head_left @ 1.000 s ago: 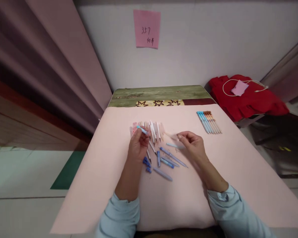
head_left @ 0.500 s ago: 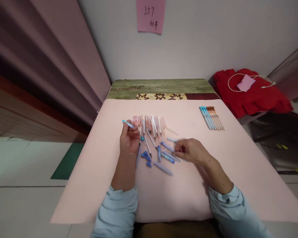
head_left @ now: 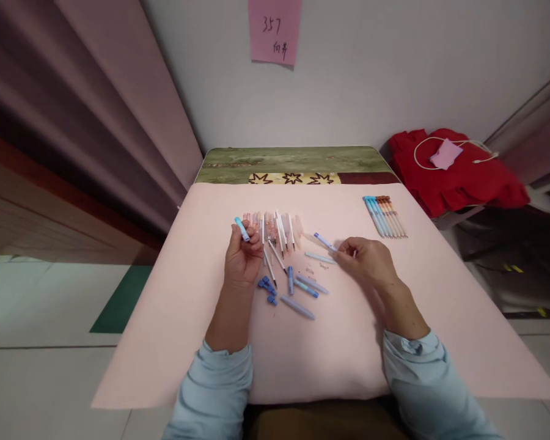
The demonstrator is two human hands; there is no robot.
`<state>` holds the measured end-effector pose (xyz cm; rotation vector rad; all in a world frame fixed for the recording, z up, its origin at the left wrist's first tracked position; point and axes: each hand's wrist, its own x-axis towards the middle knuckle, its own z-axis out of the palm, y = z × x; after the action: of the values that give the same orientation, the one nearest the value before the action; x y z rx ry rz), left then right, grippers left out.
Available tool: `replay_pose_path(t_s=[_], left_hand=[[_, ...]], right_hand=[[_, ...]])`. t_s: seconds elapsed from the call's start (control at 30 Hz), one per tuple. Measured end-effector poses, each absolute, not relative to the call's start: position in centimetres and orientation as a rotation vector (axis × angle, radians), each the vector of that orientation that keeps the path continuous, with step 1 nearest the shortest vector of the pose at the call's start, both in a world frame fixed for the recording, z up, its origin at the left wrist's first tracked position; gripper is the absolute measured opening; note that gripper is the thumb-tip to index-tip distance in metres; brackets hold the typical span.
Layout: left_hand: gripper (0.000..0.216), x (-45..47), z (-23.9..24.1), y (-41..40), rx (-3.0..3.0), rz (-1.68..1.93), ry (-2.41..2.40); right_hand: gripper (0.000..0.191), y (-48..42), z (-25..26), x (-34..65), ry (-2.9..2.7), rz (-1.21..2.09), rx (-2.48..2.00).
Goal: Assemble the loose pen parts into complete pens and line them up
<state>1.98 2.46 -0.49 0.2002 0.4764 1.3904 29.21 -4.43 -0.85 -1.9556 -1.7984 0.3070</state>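
Observation:
My left hand (head_left: 242,260) is closed around a short light-blue pen piece (head_left: 241,228) whose end sticks up past the fingers. My right hand (head_left: 367,263) pinches a blue pen barrel (head_left: 324,241), lifted slightly and pointing to the left. Between the hands lie loose pen parts on a pink sheet (head_left: 201,318): a row of white refills and pink pieces (head_left: 275,229), several blue barrels (head_left: 302,287) and small dark-blue caps (head_left: 266,286).
A neat bundle of finished blue and orange pens (head_left: 385,216) lies at the far right of the pink sheet. Behind is the green table end (head_left: 293,164). A red cloth with a white cable (head_left: 458,171) sits to the right. A pink note (head_left: 275,30) hangs on the wall.
My right hand has picked a blue barrel out of the pile and raised it up and back. My left hand has shifted slightly, still holding the light-blue piece.

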Motion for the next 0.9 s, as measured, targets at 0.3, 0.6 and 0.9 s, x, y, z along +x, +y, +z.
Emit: replay_pose_path(t_s=[0.3, 0.6, 0.9], left_hand=[[0.025, 1.8, -0.7, 2.5, 0.223, 1.433, 0.480], [0.030, -0.7, -0.2, 2.9, 0.186, 1.574, 0.502], [0.038, -1.9, -1.1, 3.3, 0.083, 1.601, 0.422]], right_hand=[[0.021, -4.2, -1.9, 28.9, -1.926, 0.280, -1.935], [0.023, -4.3, -2.1, 28.8, -1.937, 0.296, -1.857], [0.028, -4.4, -2.7, 28.8, -1.806, 0.169, -1.869]])
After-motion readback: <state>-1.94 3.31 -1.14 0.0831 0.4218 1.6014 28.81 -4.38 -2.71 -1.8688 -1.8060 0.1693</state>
